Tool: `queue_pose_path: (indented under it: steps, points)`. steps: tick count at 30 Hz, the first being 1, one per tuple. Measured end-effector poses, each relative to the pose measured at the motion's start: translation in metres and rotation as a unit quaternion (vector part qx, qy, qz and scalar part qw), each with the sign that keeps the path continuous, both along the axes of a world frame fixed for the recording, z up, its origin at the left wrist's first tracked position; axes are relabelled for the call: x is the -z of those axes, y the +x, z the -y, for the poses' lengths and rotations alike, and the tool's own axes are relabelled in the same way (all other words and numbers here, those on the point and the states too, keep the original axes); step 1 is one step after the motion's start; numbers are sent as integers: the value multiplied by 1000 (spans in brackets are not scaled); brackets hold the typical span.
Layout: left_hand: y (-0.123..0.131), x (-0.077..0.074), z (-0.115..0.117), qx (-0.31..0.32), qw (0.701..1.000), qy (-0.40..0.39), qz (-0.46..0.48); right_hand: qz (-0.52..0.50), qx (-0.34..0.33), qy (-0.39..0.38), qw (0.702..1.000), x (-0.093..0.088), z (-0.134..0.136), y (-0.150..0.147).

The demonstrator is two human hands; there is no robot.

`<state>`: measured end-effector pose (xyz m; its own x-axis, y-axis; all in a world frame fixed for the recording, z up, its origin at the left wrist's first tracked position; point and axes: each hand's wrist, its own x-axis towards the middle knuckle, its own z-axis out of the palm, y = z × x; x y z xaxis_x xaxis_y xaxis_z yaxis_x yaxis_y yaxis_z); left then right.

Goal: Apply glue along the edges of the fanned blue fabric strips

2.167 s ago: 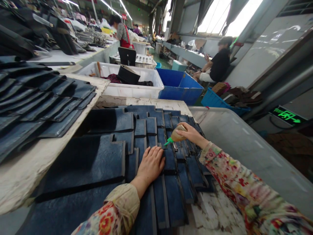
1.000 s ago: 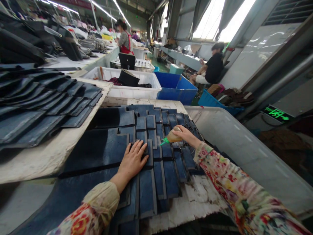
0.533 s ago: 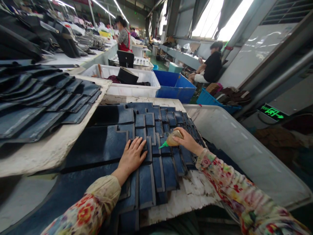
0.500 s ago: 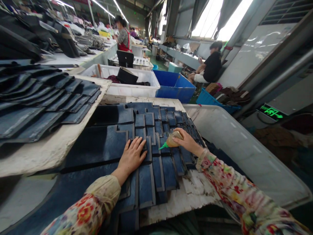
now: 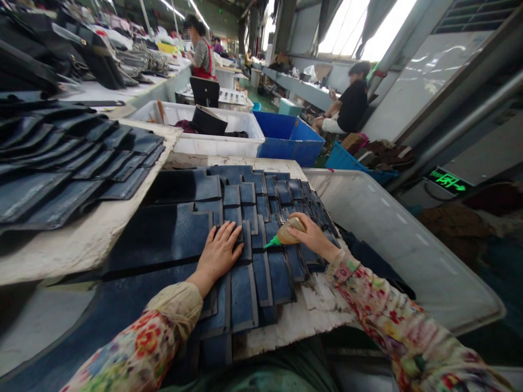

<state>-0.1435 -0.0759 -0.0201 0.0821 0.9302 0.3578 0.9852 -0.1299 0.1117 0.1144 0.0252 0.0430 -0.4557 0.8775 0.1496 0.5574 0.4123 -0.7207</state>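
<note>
Overlapping dark blue panels with grey edge strips cover the worn board in front of me. My left hand lies flat on the panels, fingers stretched and a little apart, holding nothing. In my right hand is a squeeze bottle of brownish liquid, its green nozzle tilted down to the left. The nozzle tip is at the edge strips of the middle panels; whether it touches them I cannot tell. Strips on the right-hand panels look dark and shiny.
More blue panels are piled on a board at the left. Behind stand a white bin and a blue bin. A large whitish tub borders the board on the right. Two people sit or stand farther back.
The camera view has shifted slightly. My right hand and the bottle stay at nearly the same spot over the panels, and my left hand still rests flat.
</note>
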Motion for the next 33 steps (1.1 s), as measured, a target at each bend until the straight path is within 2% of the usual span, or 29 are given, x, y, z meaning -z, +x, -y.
queue_pose_path:
  steps: [3,7,13,19,24,33]
  points:
    - [0,1,0,-1,1000,3,-1,-5,23,5,1000,-1,3,-1]
    - [0,1,-1,0,1000,4,2,7,1,0,1000,-3,7,-2]
    - [1,1,-1,-2,1000,1,7,2,11,-1,1000,-3,12,-1]
    - [0,1,-1,0,1000,3,7,1,-5,-67,998,-3,20,6]
    - [1,0,-1,-4,1000,1,-1,-1,24,-68,997,-3,24,6]
    - [1,0,0,-4,1000,-5,9,15,-64,-100,993,-21,56,19]
